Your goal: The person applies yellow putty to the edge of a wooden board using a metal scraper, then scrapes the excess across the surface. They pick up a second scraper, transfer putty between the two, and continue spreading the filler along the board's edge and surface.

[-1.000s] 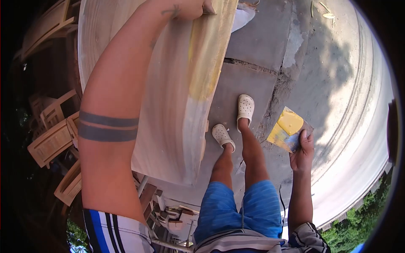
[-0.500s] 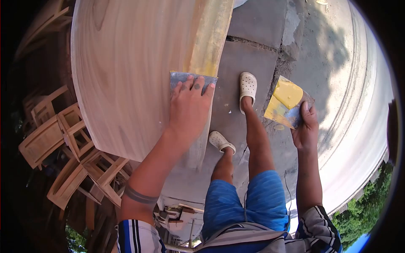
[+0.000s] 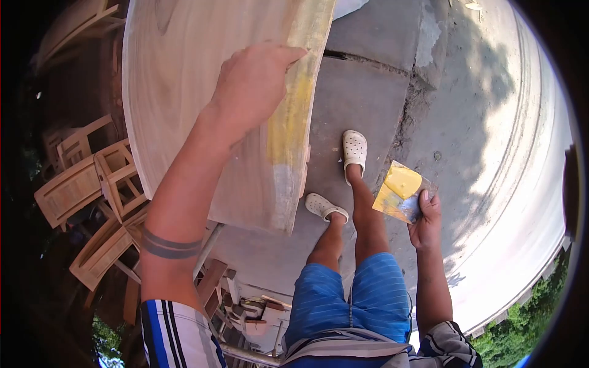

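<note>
My left hand [image 3: 257, 80] is over the long wooden board [image 3: 190, 67], near its right edge, with the forefinger stretched to the right and the other fingers curled under. The flat scraper it held a moment earlier is hidden beneath or beyond the hand. Yellow filler [image 3: 297, 101] is smeared along the board's right edge, fading to a pale patch lower down. Off to the right, my right hand [image 3: 426, 221] grips a thin flat plate [image 3: 386, 200], thumb on top. On that plate sits a thick lump of yellow filler [image 3: 403, 182].
Wooden chair frames [image 3: 67, 196] are piled at the left. Below the board, more wooden pieces [image 3: 211, 285] and a metal bar stand near my legs. Cracked concrete paving [image 3: 362, 86] runs beneath my light clogs [image 3: 354, 150], with a sunlit road at the right.
My left hand has moved up along the board, and its scraper has gone out of sight. My right hand and the filler plate have shifted down and slightly left in view.
</note>
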`<state>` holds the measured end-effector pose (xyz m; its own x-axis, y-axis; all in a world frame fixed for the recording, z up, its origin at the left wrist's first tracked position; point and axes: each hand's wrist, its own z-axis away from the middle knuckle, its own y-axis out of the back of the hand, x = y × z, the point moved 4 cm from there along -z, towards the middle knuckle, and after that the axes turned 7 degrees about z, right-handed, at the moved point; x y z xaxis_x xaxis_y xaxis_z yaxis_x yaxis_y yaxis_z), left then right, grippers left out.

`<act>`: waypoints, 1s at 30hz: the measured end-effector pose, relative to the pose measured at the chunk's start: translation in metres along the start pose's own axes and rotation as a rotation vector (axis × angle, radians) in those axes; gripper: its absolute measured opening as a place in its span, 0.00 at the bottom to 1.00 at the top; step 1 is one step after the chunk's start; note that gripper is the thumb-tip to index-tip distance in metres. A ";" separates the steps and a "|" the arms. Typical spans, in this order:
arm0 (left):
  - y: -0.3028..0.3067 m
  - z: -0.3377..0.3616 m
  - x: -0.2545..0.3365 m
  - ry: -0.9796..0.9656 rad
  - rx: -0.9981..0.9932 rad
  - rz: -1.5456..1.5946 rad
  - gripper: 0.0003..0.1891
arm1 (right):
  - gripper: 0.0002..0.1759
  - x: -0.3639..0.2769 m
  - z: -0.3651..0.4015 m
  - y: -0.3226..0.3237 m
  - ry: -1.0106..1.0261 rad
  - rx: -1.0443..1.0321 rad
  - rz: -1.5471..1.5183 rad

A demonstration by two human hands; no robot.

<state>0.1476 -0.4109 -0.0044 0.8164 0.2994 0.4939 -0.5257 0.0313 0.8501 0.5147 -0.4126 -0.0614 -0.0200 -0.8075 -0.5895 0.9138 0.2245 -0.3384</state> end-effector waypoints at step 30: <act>-0.095 0.323 0.061 0.111 -0.306 0.045 0.26 | 0.18 0.110 0.108 0.030 0.049 -0.025 -0.024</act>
<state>0.3246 -0.7039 0.0041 0.7688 0.4082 0.4922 -0.6216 0.2963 0.7251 0.5835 -0.5539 -0.0574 -0.0622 -0.7850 -0.6164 0.9024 0.2196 -0.3707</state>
